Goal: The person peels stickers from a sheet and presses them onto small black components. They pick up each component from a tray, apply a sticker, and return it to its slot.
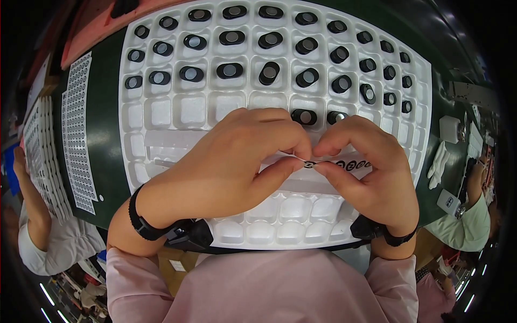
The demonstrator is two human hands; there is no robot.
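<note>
Both hands pinch a thin sticker strip (344,164) over the white tray (177,116): left hand (237,161) and right hand (371,172), each grip tight on it.

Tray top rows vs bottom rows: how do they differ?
Top rows of the white tray: nearly every pocket holds a small black oval part with a grey centre. Bottom rows: pockets empty, bare white. Top rows lie in open view; the bottom ones are partly covered by the left hand and right hand, which pinch a sticker strip. Shared: same moulded square pockets.
</note>
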